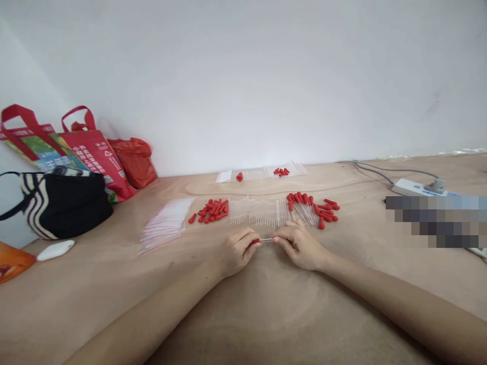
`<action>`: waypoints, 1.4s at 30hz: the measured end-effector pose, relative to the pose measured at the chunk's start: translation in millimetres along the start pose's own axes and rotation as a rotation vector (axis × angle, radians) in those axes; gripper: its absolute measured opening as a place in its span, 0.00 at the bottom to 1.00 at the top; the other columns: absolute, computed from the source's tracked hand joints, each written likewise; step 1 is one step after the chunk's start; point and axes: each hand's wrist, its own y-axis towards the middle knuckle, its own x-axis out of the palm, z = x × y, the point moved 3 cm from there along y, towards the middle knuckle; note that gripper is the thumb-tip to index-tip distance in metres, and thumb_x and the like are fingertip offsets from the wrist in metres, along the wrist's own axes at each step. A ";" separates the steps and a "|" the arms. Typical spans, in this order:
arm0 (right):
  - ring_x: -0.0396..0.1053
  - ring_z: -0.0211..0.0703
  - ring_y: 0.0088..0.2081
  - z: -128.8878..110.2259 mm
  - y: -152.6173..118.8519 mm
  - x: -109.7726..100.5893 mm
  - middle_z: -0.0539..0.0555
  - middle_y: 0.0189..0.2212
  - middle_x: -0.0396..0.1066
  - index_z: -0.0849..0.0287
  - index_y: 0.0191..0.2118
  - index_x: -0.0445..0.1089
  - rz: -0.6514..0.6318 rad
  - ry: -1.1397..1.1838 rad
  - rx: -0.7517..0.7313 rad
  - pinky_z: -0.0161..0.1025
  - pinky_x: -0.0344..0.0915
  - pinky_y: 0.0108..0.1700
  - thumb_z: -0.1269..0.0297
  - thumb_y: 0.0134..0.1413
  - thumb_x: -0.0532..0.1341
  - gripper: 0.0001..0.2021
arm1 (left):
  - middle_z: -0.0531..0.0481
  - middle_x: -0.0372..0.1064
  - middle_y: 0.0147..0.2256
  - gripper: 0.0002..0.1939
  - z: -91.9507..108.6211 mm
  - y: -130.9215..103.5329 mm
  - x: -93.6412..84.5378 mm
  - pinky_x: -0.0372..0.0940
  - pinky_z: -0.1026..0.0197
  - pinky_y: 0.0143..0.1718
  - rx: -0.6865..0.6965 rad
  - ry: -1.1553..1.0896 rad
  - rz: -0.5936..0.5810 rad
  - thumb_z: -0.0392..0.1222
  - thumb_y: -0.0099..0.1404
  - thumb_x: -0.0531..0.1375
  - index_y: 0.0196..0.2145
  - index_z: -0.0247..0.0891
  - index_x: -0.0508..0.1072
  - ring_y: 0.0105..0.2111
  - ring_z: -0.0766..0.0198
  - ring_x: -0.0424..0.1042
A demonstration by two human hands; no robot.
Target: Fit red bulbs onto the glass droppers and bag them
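1. Your left hand (239,252) pinches a red bulb (255,242) and your right hand (299,245) a clear tube (266,240), on the near side of the loose tubes (258,212); sideways force could snap the tube
2. A slack pinch could drop the bulb
3. Your right hand, close to the capped tubes (305,210), could scatter them

Red-handled printed shopping bags (99,159) stand against a pale wall (266,81) at far left, a crumpled red plastic bag (134,163) beside them. In front sits a black bag (78,208) with wavy cream stripes; nearer lie a rounded white case (56,250) and an orange packet (13,262), cut off by the frame. At right, a gray plug (436,186) sits in a white power strip (411,187) beside a pixelated patch.
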 end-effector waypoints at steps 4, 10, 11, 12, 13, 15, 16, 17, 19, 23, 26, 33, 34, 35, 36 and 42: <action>0.58 0.37 0.29 -0.2 -1.1 0.4 0.49 0.23 0.68 0.58 0.29 0.67 0.001 -0.053 -0.045 0.38 0.45 0.35 0.68 0.56 0.47 0.12 | 0.46 0.65 0.30 0.10 -1.2 0.2 0.0 0.62 0.65 0.33 0.050 0.045 -0.015 0.37 0.65 0.47 0.34 0.33 0.66 0.31 0.66 0.65; 0.56 0.38 0.28 -10.7 -0.7 -3.9 0.51 0.21 0.67 0.59 0.25 0.67 0.078 -0.264 -0.231 0.39 0.43 0.34 0.64 0.53 0.51 0.11 | 0.44 0.65 0.39 0.12 -10.0 2.9 -8.6 0.62 0.60 0.42 0.075 0.163 0.072 0.38 0.64 0.49 0.46 0.36 0.62 0.40 0.62 0.65; 0.57 0.38 0.28 -8.1 0.5 -6.5 0.51 0.21 0.67 0.59 0.24 0.67 0.114 -0.278 -0.198 0.39 0.43 0.33 0.64 0.52 0.51 0.12 | 0.43 0.63 0.42 0.15 -13.4 3.3 -11.1 0.60 0.57 0.45 0.029 0.193 0.115 0.39 0.63 0.51 0.48 0.37 0.60 0.43 0.60 0.63; 0.57 0.38 0.28 -3.0 2.1 -9.8 0.51 0.20 0.67 0.59 0.24 0.68 0.156 -0.287 -0.135 0.39 0.43 0.33 0.64 0.52 0.51 0.12 | 0.42 0.61 0.45 0.19 -17.4 3.4 -13.2 0.58 0.55 0.48 -0.025 0.222 0.153 0.40 0.62 0.52 0.50 0.37 0.57 0.46 0.58 0.61; 0.58 0.39 0.28 4.6 4.2 -13.4 0.51 0.20 0.67 0.59 0.23 0.68 0.199 -0.293 -0.050 0.39 0.43 0.33 0.64 0.52 0.51 0.13 | 0.42 0.59 0.46 0.21 -21.8 3.3 -14.8 0.56 0.54 0.49 -0.082 0.244 0.180 0.41 0.61 0.53 0.51 0.37 0.56 0.48 0.57 0.59; 0.60 0.40 0.28 25.0 8.8 -20.9 0.51 0.20 0.68 0.58 0.24 0.69 0.285 -0.311 0.152 0.39 0.44 0.33 0.63 0.52 0.50 0.13 | 0.42 0.58 0.45 0.21 -30.2 2.8 -16.0 0.56 0.53 0.49 -0.167 0.262 0.191 0.40 0.60 0.54 0.51 0.37 0.57 0.48 0.57 0.58; 0.61 0.42 0.29 36.0 11.3 -23.8 0.51 0.21 0.69 0.58 0.27 0.69 0.315 -0.326 0.244 0.39 0.45 0.34 0.62 0.52 0.50 0.13 | 0.43 0.59 0.44 0.20 -33.8 2.5 -15.7 0.56 0.54 0.49 -0.196 0.261 0.181 0.40 0.59 0.54 0.50 0.37 0.58 0.47 0.57 0.59; 0.62 0.43 0.30 46.6 13.8 -25.7 0.52 0.22 0.70 0.57 0.30 0.70 0.333 -0.347 0.323 0.39 0.45 0.34 0.61 0.52 0.50 0.12 | 0.44 0.59 0.43 0.18 -36.8 2.3 -15.4 0.57 0.54 0.48 -0.220 0.261 0.170 0.39 0.59 0.54 0.48 0.37 0.60 0.45 0.58 0.59; 0.64 0.45 0.32 64.4 18.7 -25.8 0.52 0.24 0.70 0.57 0.34 0.69 0.325 -0.396 0.440 0.40 0.46 0.34 0.61 0.51 0.49 0.13 | 0.46 0.61 0.40 0.14 -41.0 1.9 -15.1 0.58 0.55 0.46 -0.257 0.276 0.159 0.39 0.58 0.54 0.44 0.38 0.64 0.43 0.58 0.61; 0.66 0.47 0.32 82.1 23.3 -16.2 0.54 0.25 0.71 0.59 0.38 0.65 0.256 -0.471 0.559 0.41 0.46 0.35 0.62 0.50 0.49 0.13 | 0.47 0.62 0.36 0.08 -46.3 1.2 -17.9 0.58 0.54 0.42 -0.318 0.367 0.168 0.39 0.56 0.56 0.36 0.38 0.69 0.39 0.57 0.62; 0.66 0.47 0.30 82.3 20.6 -12.9 0.54 0.24 0.70 0.62 0.39 0.63 0.272 -0.494 0.596 0.42 0.46 0.37 0.59 0.51 0.49 0.14 | 0.46 0.63 0.35 0.07 -53.2 0.2 -22.0 0.57 0.54 0.40 -0.379 0.430 0.177 0.40 0.55 0.57 0.33 0.37 0.70 0.38 0.56 0.62; 0.63 0.44 0.25 58.7 5.4 -23.2 0.51 0.17 0.66 0.58 0.22 0.64 0.172 -0.512 0.414 0.45 0.45 0.38 0.52 0.49 0.49 0.17 | 0.48 0.65 0.34 0.06 -68.1 -3.6 -30.8 0.56 0.54 0.38 -0.450 0.547 0.191 0.40 0.55 0.57 0.31 0.39 0.71 0.38 0.56 0.62; 0.63 0.44 0.25 55.9 3.3 -23.0 0.52 0.17 0.66 0.58 0.19 0.63 0.138 -0.518 0.388 0.45 0.45 0.38 0.51 0.49 0.50 0.18 | 0.48 0.65 0.33 0.05 -69.3 -4.4 -31.7 0.55 0.54 0.38 -0.454 0.556 0.192 0.41 0.55 0.57 0.30 0.39 0.71 0.38 0.56 0.62; 0.62 0.44 0.24 53.8 1.6 -22.1 0.52 0.16 0.66 0.58 0.18 0.63 0.112 -0.527 0.367 0.46 0.45 0.38 0.52 0.49 0.50 0.18 | 0.48 0.65 0.33 0.05 -70.3 -5.0 -32.3 0.55 0.55 0.38 -0.458 0.561 0.193 0.41 0.55 0.57 0.30 0.39 0.71 0.38 0.56 0.62; 0.62 0.44 0.24 52.4 0.6 -20.7 0.53 0.16 0.66 0.58 0.17 0.63 0.094 -0.542 0.348 0.46 0.45 0.38 0.53 0.48 0.50 0.18 | 0.48 0.65 0.33 0.05 -71.1 -5.6 -32.7 0.55 0.55 0.38 -0.460 0.563 0.192 0.41 0.55 0.57 0.30 0.39 0.71 0.37 0.57 0.62; 0.62 0.44 0.22 55.2 8.6 -9.5 0.59 0.18 0.68 0.60 0.19 0.66 0.081 -0.688 0.334 0.47 0.46 0.35 0.63 0.49 0.51 0.14 | 0.48 0.65 0.33 0.05 -72.6 -6.0 -32.9 0.54 0.54 0.38 -0.490 0.585 0.174 0.41 0.55 0.57 0.29 0.40 0.72 0.38 0.55 0.62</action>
